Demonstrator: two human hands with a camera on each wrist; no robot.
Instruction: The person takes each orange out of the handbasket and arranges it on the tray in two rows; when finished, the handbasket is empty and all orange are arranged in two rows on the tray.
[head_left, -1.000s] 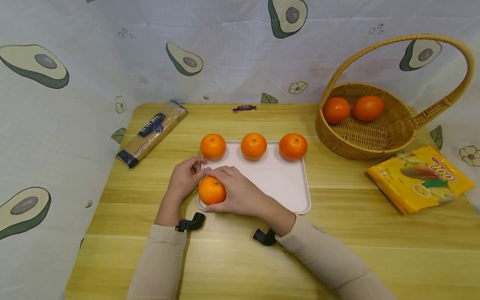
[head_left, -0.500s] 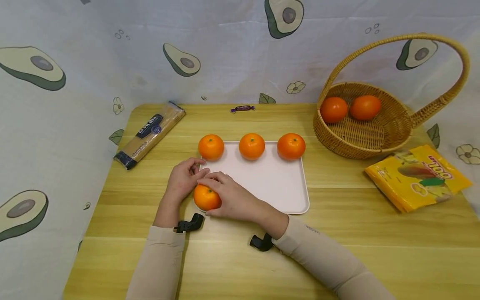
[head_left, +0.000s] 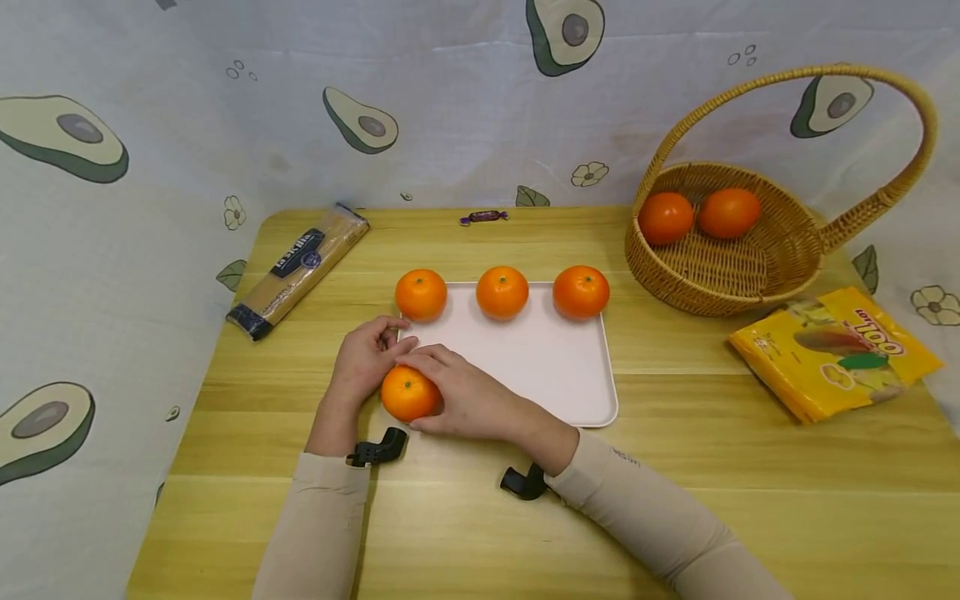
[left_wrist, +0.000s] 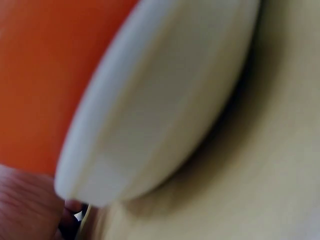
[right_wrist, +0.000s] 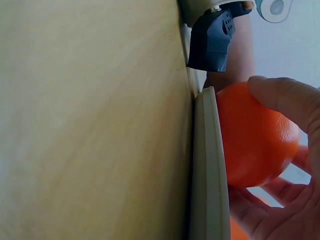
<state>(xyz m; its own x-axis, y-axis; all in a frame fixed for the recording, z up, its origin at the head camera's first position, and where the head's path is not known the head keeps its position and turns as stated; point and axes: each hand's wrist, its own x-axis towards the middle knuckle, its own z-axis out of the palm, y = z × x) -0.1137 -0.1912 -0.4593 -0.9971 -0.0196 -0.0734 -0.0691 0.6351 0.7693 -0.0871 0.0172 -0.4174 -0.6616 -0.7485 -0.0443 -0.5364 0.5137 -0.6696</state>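
In the head view my right hand (head_left: 472,396) holds an orange (head_left: 408,393) over the near left corner of a white tray (head_left: 547,367). Its thumb lies on the near side of the fruit, and its other fingers reach round the far side. In the right wrist view the same orange (right_wrist: 255,135) sits right at the tray's rim (right_wrist: 212,165). My left hand (head_left: 365,362) grips the tray's left edge, its thumb close to the right fingertips. Along the tray's far side stand three more oranges, a left one (head_left: 421,294), a middle one (head_left: 502,292) and a right one (head_left: 581,292).
At the back right stands a wicker basket (head_left: 712,271) with a tall handle and two orange-red fruits (head_left: 729,212) inside. A yellow snack bag (head_left: 832,354) lies before it. A pasta packet (head_left: 300,271) lies at the left, and a wrapped candy (head_left: 483,217) near the back edge.
The right hand has moved the orange slightly left and toward the near left corner of the tray. My left hand keeps its place at the tray's edge.
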